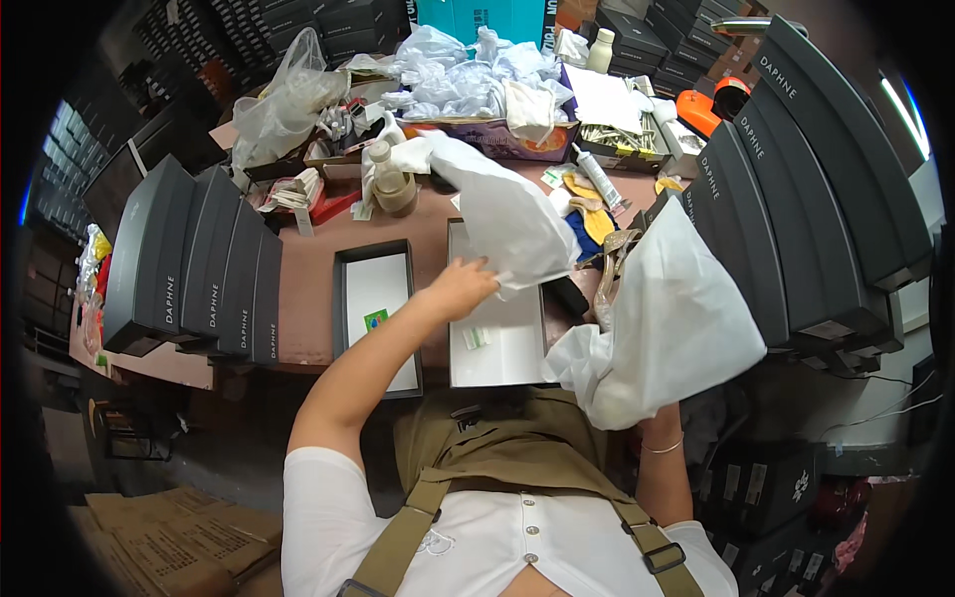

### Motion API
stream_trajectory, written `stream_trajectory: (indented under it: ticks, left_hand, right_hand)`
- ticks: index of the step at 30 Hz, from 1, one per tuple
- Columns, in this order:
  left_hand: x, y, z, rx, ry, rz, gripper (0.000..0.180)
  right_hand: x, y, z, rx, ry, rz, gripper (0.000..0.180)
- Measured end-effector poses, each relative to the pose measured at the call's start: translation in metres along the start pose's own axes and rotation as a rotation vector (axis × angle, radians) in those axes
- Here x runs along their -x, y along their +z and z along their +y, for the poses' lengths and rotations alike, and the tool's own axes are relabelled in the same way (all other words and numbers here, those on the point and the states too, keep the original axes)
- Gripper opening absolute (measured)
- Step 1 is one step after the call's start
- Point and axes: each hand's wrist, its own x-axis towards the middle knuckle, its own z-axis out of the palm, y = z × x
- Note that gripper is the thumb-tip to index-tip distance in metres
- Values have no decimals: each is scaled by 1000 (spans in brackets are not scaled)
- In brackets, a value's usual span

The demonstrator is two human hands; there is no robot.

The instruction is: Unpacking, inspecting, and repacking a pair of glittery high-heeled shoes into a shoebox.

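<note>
White cloth bag hangs from the left hand, its lower edge pinched between thumb and fingers; just below those fingers lies an open shoe box lined with white paper; the right hand is buried inside a second white bag, so its fingers cannot be told; beside them a shoe pokes out.

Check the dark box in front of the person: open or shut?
Open. The dark box lies lidless on the table, its white inside showing with a small green item. The left hand grips a white bag beside it.
</note>
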Motion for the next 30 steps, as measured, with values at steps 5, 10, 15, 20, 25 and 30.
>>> stream_trajectory:
  ticks: [5, 10, 15, 20, 25, 30]
  left_hand:
    - [-31, 67, 6, -278, 132, 24, 22]
    - [-44, 23, -4, -137, 76, 14, 20]
    - [-36, -17, -35, 456, -194, 477, 33]
    - [-49, -28, -45, 559, -92, 452, 25]
    - [-52, -35, -20, 298, -41, 251, 16]
    - [-16, 6, -2, -95, 31, 351, 16]
  right_hand:
    - [16, -15, -5, -39, 48, 70, 46]
    - [34, -14, -15, -8, 115, 57, 44]
    - [28, 22, -40, 233, 461, -272, 43]
    - [-61, 103, 23, 960, 654, -712, 43]
    - [-137, 87, 155, 1688, 142, -709, 43]
    - [-104, 92, 135, 1683, -34, -665, 33]
